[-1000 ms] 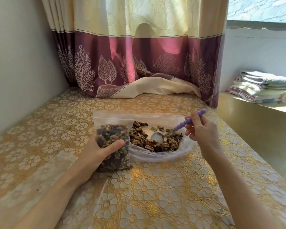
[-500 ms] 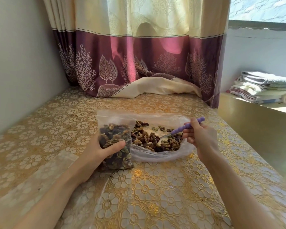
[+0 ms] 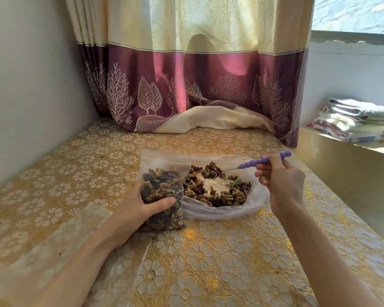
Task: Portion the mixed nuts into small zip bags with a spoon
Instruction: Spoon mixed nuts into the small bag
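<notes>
A counter (image 3: 80,178) covered in a gold floral cloth runs back to a curtain (image 3: 200,63), cream above and plum below with leaf and tree prints, its hem pooled on the surface. A plain grey wall (image 3: 31,85) stands on the left. Sunlight falls on folded blankets (image 3: 359,118) stacked on a ledge (image 3: 341,156) at right, below a window (image 3: 355,14).

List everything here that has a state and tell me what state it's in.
Small zip bag: open, upright, mostly full, gripped by the left hand.
Big bag: open, lying on the table, partly emptied.
Spoon: heaped with nuts, held by the right hand.
Curtain: drawn.
</notes>
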